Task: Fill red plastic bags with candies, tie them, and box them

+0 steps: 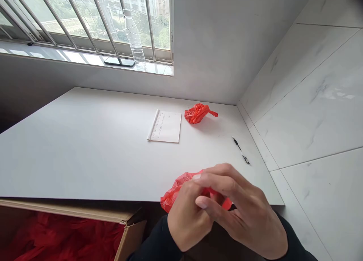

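Both my hands meet over the near edge of the white table (85, 151). My left hand (185, 215) and my right hand (244, 212) are closed together around a crumpled red plastic bag (174, 193), which sticks out to the left of my fingers. A second red plastic bag (197, 113), knotted into a small bundle, lies farther back on the table, apart from both hands.
A notepad (166, 127) lies beside the far bag, and a pen (240, 149) lies near the tiled right wall. A cardboard box (124, 227) filled with red bags stands below the table at lower left. A water bottle (134, 38) and a phone (119, 62) rest on the windowsill.
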{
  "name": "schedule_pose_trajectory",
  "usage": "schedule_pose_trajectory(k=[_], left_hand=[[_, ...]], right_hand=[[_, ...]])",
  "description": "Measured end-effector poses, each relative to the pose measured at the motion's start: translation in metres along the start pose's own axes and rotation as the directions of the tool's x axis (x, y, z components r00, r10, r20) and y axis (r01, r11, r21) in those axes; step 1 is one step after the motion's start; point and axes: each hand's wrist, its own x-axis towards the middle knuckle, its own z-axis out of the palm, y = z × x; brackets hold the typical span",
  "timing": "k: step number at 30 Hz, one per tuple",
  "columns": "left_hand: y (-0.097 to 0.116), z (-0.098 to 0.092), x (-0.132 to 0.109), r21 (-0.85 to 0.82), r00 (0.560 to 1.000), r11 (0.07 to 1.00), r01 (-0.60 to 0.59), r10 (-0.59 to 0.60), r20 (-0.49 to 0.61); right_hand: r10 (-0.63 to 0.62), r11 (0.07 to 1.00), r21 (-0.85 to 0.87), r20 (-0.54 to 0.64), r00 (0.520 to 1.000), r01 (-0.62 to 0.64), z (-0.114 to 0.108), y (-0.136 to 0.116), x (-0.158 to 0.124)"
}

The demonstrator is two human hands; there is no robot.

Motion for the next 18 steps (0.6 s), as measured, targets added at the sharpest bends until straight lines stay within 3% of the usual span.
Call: schedule_pose_trajectory(k=[4,8,12,15,18], left_hand=[[-0.005,-0.010,0.005,-0.211,0.990,0.967,0.139,-0.132,0.048],[-0.009,-0.019,0.006,-0.403,0.970,0.884,0.236,-0.238,0.046],[-0.013,-0.028,0.009,-0.505,0.955,0.820,0.268,-0.297,0.025],[-0.012,-0.035,0.010,-0.457,0.959,0.846,0.277,-0.274,0.073],[-0.007,-0.039,0.007,-0.380,0.964,0.886,0.265,-0.238,0.118]], right_hand=[[0.168,0.980,-0.096,-0.083,0.982,-0.175,-0.004,0.014,-0.001],[0.359,0.933,0.001,-0.043,0.932,-0.359,-0.006,0.025,-0.005],[0.383,0.919,0.101,0.001,0.924,-0.381,-0.007,0.022,-0.010],[0.359,0.916,0.158,0.096,0.929,-0.370,-0.006,0.021,-0.011],[0.351,0.921,0.157,0.061,0.934,-0.357,-0.001,0.029,-0.009]])
